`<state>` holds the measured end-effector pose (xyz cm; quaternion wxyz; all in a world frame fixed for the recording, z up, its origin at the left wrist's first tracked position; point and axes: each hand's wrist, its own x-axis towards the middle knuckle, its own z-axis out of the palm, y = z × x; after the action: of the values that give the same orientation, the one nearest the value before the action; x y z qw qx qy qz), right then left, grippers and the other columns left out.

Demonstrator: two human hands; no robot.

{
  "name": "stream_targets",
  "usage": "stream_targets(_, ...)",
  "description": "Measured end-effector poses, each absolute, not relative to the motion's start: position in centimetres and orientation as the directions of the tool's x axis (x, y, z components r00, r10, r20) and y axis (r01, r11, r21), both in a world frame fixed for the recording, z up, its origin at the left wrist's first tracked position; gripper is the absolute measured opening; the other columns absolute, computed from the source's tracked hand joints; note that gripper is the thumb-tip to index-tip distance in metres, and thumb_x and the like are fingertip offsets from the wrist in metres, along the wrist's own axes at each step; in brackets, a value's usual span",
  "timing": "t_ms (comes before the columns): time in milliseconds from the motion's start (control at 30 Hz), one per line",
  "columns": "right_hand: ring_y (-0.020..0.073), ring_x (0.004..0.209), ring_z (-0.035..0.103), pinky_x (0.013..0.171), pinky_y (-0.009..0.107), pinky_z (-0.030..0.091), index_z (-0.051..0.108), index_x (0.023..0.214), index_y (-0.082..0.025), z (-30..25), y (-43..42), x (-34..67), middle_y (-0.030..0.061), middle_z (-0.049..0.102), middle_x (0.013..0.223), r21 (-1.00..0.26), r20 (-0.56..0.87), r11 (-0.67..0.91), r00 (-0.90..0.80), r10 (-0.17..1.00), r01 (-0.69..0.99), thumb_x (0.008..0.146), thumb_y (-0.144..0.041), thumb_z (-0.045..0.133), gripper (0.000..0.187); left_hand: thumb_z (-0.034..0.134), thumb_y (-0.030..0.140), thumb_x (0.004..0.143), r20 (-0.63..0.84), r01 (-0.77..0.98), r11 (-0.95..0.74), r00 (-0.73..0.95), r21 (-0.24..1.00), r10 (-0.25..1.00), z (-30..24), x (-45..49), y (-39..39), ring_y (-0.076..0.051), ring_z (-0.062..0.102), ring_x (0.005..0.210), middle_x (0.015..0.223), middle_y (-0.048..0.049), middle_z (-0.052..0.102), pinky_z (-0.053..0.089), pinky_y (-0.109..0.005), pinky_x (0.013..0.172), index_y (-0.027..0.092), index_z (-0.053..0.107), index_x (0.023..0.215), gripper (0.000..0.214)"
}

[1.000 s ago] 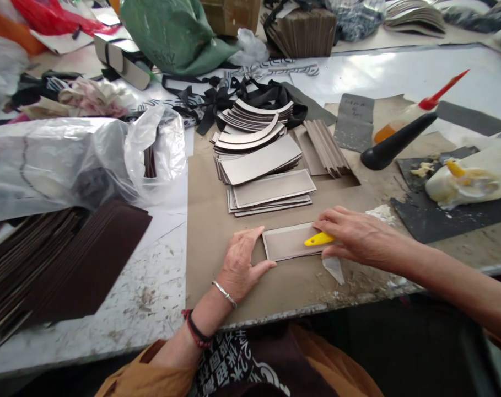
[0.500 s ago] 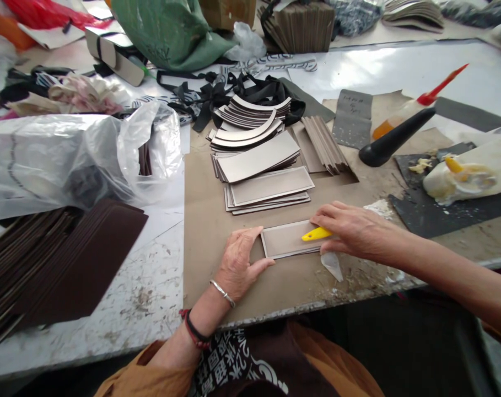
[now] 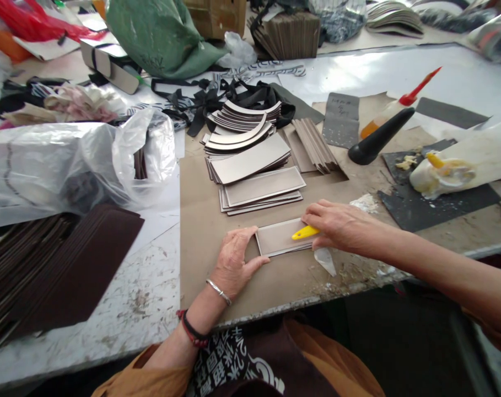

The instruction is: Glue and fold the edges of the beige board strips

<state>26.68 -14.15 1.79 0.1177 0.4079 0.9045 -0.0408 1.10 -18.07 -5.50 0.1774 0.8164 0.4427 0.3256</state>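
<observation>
A grey rectangular panel [image 3: 275, 238] with a pale border lies on the brown sheet in front of me. My left hand [image 3: 233, 256] is curved round its left end, fingertips at the upper corner and thumb at the lower edge. My right hand [image 3: 333, 226] lies over the panel's right end. Its fingers are closed on a tool with a yellow handle [image 3: 303, 233], which points left across the panel. A pale, translucent pointed piece [image 3: 325, 261] sticks out below my right hand; whether it belongs to the tool I cannot tell.
Behind the panel are stacked rectangular panels [image 3: 264, 187] and curved strips [image 3: 248, 117]. To the right stand a black cone-shaped piece [image 3: 380, 138], a red-tipped bottle [image 3: 393, 113] and a glue-smeared white container [image 3: 448, 171]. Dark brown panels [image 3: 80, 264] and a plastic bag [image 3: 52, 165] lie left.
The whole view has shifted slightly, so the bench appears a little further left. Both hands keep their places at the panel's ends, and the yellow-handled tool stays in my right hand.
</observation>
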Motion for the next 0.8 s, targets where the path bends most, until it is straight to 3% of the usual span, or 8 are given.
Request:
stream_targets(333, 0.0241, 0.088, 0.055, 0.065, 0.029, 0.042, 0.063, 0.091, -0.015, 1.9, -14.0, 26.1, 0.007, 0.059, 0.093, 0.03, -0.281, 0.644, -0.612, 0.739, 0.765, 0.065, -0.031, 0.078, 0.034, 0.062, 0.036, 0.08, 0.396, 0.631, -0.606, 0.46, 0.484, 0.795, -5.8, 1.0, -18.3, -0.024, 0.053, 0.105, 0.116, -0.01, 0.059, 0.049, -0.044, 0.09, 0.024, 0.06, 0.112, 0.035)
stream_targets(467, 0.0251, 0.089, 0.053, 0.072, 0.032, 0.044, 0.062, 0.101, -0.014, 2.2, -14.1, 27.3, 0.0096, 0.059, 0.094, 0.007, -0.235, 0.657, -0.638, 0.734, 0.754, 0.069, -0.035, 0.075, 0.039, 0.057, 0.035, 0.083, 0.423, 0.65, -0.623, 0.463, 0.436, 0.779, -6.0, 1.2, -18.6, -0.025, 0.051, 0.108, 0.118, -0.0127, 0.058, 0.049, -0.046, 0.09, 0.02, 0.059, 0.113, 0.034)
stream_targets(600, 0.026, 0.093, 0.052, 0.076, 0.035, 0.046, 0.06, 0.109, -0.016, 2.1, -14.7, 30.0, 0.0111, 0.057, 0.098, -0.038, -0.17, 0.574, -0.571, 0.803, 0.818, 0.075, -0.038, 0.068, 0.041, 0.055, 0.036, 0.085, 0.438, 0.645, -0.632, 0.464, 0.429, 0.77, -6.2, 1.3, -18.7, -0.025, 0.051, 0.108, 0.118, -0.0115, 0.058, 0.049, -0.046, 0.09, 0.022, 0.058, 0.115, 0.034)
stream_targets(800, 0.0259, 0.097, 0.052, 0.084, 0.037, 0.044, 0.06, 0.114, -0.015, 1.2, -15.0, 32.8, 0.0122, 0.056, 0.102, -0.155, -0.184, 0.453, -0.476, 0.86, 0.878, 0.079, -0.036, 0.063, 0.041, 0.056, 0.033, 0.084, 0.463, 0.637, -0.653, 0.472, 0.409, 0.75, -6.3, 1.2, -18.5, -0.025, 0.051, 0.106, 0.116, -0.0129, 0.058, 0.05, -0.045, 0.088, 0.019, 0.059, 0.114, 0.033)
